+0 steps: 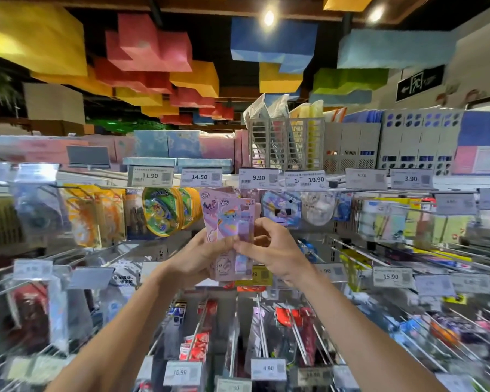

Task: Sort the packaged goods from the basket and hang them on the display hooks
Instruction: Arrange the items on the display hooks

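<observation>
1. Coloured blocks (150,43): yellow, red, blue and green, hung under a dark ceiling.
2. Ceiling lamps (268,17): two, lit.
3. Exit sign (419,82): dark, arrow pointing left, on the right wall.
4. Grey file racks (351,148): slotted, in a row on the top shelf.
5. Pastel boxes (167,144): flat, left of the racks.
6. Price labels (150,176): 11.90, 14.50, 9.90, 10.90, 3.90.
</observation>
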{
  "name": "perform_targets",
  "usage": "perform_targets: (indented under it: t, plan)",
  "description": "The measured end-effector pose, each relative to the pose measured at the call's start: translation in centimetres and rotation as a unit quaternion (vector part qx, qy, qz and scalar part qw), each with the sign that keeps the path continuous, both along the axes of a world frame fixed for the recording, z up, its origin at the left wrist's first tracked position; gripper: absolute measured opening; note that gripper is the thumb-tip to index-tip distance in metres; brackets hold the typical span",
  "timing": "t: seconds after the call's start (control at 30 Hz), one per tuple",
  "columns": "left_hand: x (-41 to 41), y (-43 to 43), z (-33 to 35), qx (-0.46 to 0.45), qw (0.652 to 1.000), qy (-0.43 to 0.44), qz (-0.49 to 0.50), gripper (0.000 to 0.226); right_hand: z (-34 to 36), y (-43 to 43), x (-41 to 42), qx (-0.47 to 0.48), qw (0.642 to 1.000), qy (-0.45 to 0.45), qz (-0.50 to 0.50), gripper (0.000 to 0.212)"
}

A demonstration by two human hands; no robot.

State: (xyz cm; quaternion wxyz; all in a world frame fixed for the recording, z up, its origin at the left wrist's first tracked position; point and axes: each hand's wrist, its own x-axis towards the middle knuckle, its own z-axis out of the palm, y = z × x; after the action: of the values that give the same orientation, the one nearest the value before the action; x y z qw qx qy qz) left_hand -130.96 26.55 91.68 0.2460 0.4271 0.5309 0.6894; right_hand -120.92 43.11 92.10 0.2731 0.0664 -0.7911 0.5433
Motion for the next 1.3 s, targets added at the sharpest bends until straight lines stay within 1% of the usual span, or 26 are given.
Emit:
perform_targets:
  t: [0.07,0.1,0.17,0.23,0.33,0.43,0.57,0.7,0.83,0.93,1.0,1.07,1.13,1.2,1.23,1.3]
  plan:
    - [0.4,0.1,0.0,-0.009,1.000,-0.007,0.001,0.056,-0.2,0.0,-0.4,-0.007,0.999,0.016,-0.033,0.023]
    - [0.4,0.2,0.0,-0.012,1.000,-0.015,-0.004,0.060,-0.2,0.1,-0.5,-0.016,0.999,0.020,-0.036,0.019]
    - [0.5,0.1,0.1,-0.016,0.999,-0.033,0.006,0.052,0.1,0.4,-0.6,-0.029,0.999,0.022,-0.032,0.013]
    - [0.4,0.1,0.4,-0.022,0.998,-0.043,0.031,0.054,0.4,0.9,-0.7,-0.040,0.999,0.019,-0.031,0.013]
    - [0.0,0.1,0.3,-0.013,0.993,-0.046,0.111,0.048,0.3,1.2,-0.8,-0.061,0.997,0.011,-0.049,0.018]
    - [-0.7,-0.3,-0.1,-0.008,0.987,-0.035,0.158,0.046,-0.1,1.7,-1.4,-0.071,0.995,0.007,-0.075,0.020]
    - [-1.1,-0.4,-0.4,-0.015,0.987,-0.036,0.157,0.043,0.6,1.6,-1.9,-0.064,0.994,0.017,-0.088,0.019]
    - [-1.1,0.1,-0.4,-0.002,0.983,-0.048,0.180,0.032,1.6,1.5,-2.5,-0.039,0.993,0.004,-0.109,0.026]
    - [-1.4,0.1,-0.5,-0.001,0.979,-0.058,0.196,0.035,1.6,2.0,-3.2,-0.035,0.988,0.000,-0.149,0.018]
    - [-1.6,0.0,-0.6,-0.001,0.977,-0.064,0.203,0.032,1.7,2.4,-3.8,-0.042,0.986,-0.020,-0.161,0.018]
    - [-1.8,0.2,-0.7,-0.007,0.980,-0.055,0.188,0.034,1.9,2.7,-4.6,-0.024,0.983,-0.046,-0.177,0.018]
    - [-1.6,0.4,-0.5,-0.011,0.984,-0.043,0.171,0.027,2.0,3.1,-5.5,0.011,0.976,-0.079,-0.200,0.019]
    - [-1.6,0.6,-0.5,-0.023,0.988,-0.026,0.153,0.028,1.8,3.5,-6.3,0.037,0.970,-0.110,-0.215,0.018]
    - [-1.5,0.6,-0.4,-0.024,0.990,-0.016,0.141,0.030,1.6,3.3,-6.4,0.089,0.955,-0.134,-0.249,0.015]
    - [-1.4,0.6,-0.4,-0.024,0.990,-0.010,0.137,0.030,1.4,3.1,-6.2,0.115,0.947,-0.124,-0.273,0.016]
    - [-1.7,0.7,-0.5,-0.030,0.991,-0.004,0.131,0.032,1.1,2.5,-5.2,0.121,0.942,-0.051,-0.309,0.017]
